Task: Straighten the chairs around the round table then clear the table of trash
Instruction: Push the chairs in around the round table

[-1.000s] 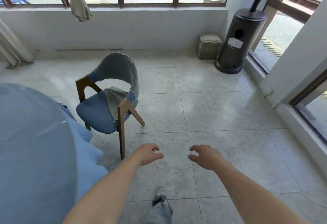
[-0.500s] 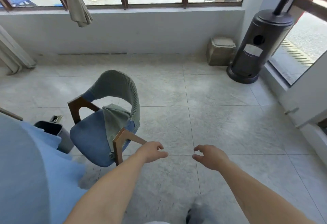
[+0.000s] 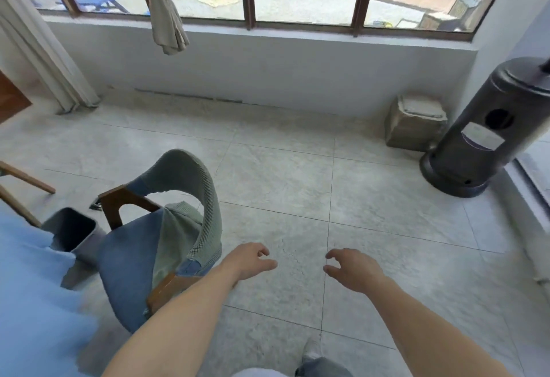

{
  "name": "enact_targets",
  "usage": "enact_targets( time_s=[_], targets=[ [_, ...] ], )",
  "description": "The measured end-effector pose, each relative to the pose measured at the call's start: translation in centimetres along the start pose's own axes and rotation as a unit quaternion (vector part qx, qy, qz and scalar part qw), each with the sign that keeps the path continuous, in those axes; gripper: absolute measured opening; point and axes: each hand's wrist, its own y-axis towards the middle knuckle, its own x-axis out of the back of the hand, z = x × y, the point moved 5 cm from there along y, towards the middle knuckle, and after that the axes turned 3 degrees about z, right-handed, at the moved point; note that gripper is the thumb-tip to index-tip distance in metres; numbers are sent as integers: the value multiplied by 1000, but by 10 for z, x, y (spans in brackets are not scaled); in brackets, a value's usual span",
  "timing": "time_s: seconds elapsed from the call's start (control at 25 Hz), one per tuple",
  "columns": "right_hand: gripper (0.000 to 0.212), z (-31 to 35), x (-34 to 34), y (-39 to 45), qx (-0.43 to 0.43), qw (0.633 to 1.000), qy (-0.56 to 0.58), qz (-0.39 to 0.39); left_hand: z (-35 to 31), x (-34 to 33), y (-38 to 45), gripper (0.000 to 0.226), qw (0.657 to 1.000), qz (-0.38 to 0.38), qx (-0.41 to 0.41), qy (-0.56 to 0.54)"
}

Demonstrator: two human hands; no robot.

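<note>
A: Nearest the camera, what do you see?

B: Two bare forearms reaching out over pale, mottled stone floor tiles point(image 3: 387, 212). The left hand point(image 3: 248, 260) and the right hand point(image 3: 352, 269) hang side by side with a gap between them, fingers loosely curled, thumbs out, holding nothing and touching nothing.

A: And the chair?

B: The chair point(image 3: 131, 260) sits just left of the left hand, its wooden rear leg partly hidden under that forearm. It has a rounded blue padded seat, angular brown wooden arms and a curved back. A grey-green knitted cloth point(image 3: 190, 198) (ribbed, with a fine checked edge) is draped over the back and spills onto the seat.

A: The table?

B: Further left of the chair, a smooth light-blue tablecloth point(image 3: 32, 281) covers the round table, hanging in soft folds. Between cloth and chair stands a grey bin point(image 3: 74, 230) with a dark inside.

A: Beyond the hands?

B: Ahead and to the right, a dark cylindrical metal heater point(image 3: 482, 135) on a round base, touching a squarish beige block point(image 3: 413, 123). Behind, a plain white low wall under brown-framed windows, with a knotted beige curtain point(image 3: 165, 10) hanging down.
</note>
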Motion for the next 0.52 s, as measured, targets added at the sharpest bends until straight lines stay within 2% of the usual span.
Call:
enact_targets(
  time_s=[0.12, 0.32, 0.4, 0.52],
  targets=[
    [48, -6, 29, 38, 28, 999, -27, 17, -15, 22, 26, 59, 1000, -12, 15, -10],
    [47, 14, 76, 116, 81, 994, -62, 32, 1, 68, 70, 59, 996, -52, 54, -44],
    [47, 29, 93, 156, 100, 992, -72, 35, 13, 93, 92, 55, 992, -98, 66, -52],
    [47, 62, 122, 217, 129, 986, -97, 38, 28, 150, 122, 47, 968, -229, 69, -82]
  ],
)
